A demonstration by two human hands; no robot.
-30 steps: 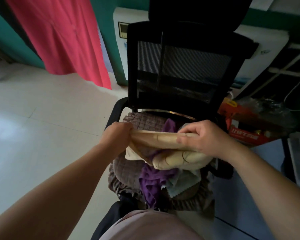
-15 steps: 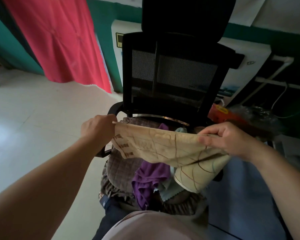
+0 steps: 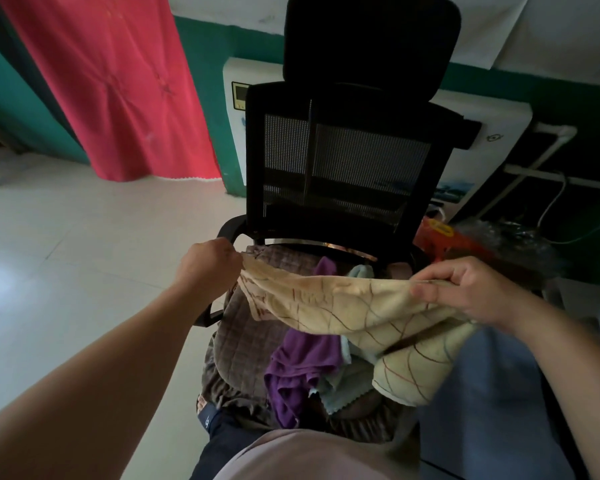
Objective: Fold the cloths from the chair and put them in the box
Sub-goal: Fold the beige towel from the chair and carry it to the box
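Head view, looking down over a chair (image 3: 343, 157) with a black mesh back and headrest.

Left hand (image 3: 207, 263): fingers curled, grip clamped on the left corner of a beige cloth (image 3: 343, 306), above the chair's left armrest.

Right hand (image 3: 465, 289): thumb and fingers pinch the cloth's right edge, over the right side of the seat.

Beige cloth: held in the air between the two hands, stretched roughly level, above the seat. It carries thin brown and blue lines. Its right part hangs down below the right hand in a doubled fold, reaching toward the seat's front right corner.

Seat: covered by a brown quilted cushion (image 3: 243, 334). On it, beneath the held cloth, lie a purple cloth (image 3: 302, 368), crumpled and trailing toward the seat's front, and a pale blue cloth (image 3: 343, 386) just right of it, touching it. A second bit of pale blue shows near the chair back.

Surroundings: pale tiled floor (image 3: 66, 254) at left; red curtain (image 3: 111, 84) against a teal wall at rear left; white appliance (image 3: 489, 133) behind the chair; orange packaging (image 3: 444, 240) to the chair's right.

Box: cannot tell where it is.
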